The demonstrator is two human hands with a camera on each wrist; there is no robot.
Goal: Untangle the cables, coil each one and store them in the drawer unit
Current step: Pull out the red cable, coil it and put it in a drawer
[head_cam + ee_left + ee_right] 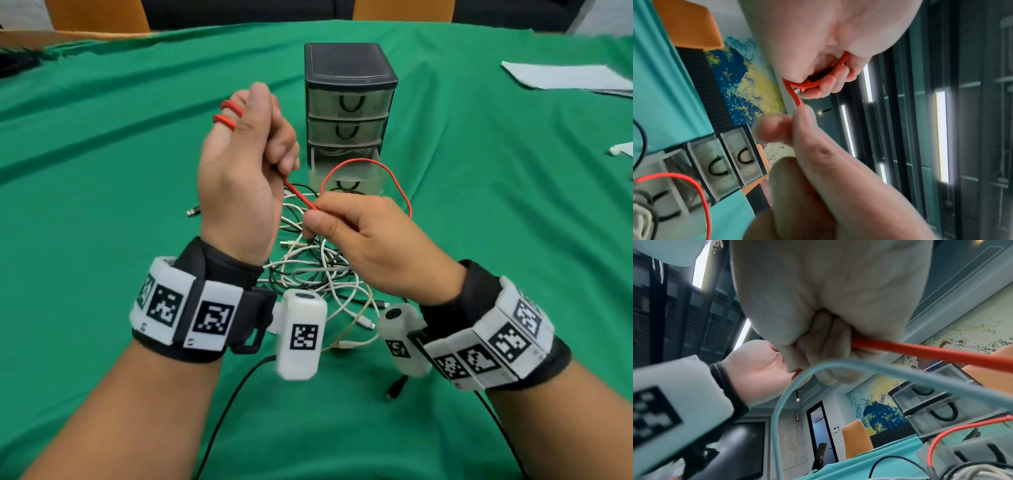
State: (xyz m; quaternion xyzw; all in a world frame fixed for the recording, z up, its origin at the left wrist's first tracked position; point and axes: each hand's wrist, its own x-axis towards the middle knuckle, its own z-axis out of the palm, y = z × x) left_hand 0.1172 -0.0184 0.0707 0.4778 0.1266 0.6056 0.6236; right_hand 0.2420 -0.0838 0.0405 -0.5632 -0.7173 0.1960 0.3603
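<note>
Left hand (239,171) raised, fingers curled round turns of red cable (394,178); right hand (359,236) pinching its free run. Slack looping over the open bottom drawer (346,171) of the drawer unit (349,102), likely to snag there, or to drag the tangled cables (318,270) across the green counter (102,154). White cable apparently inside that drawer; upper two drawers shut, contents unclear.

A red cable (397,185) loops over a tangle of white and black cables (318,274) on the green tablecloth (102,171). The drawer unit (349,102) is black (its drawers clear with black handles), and the wristbands (185,311) carry black-and-white square markers.
</note>
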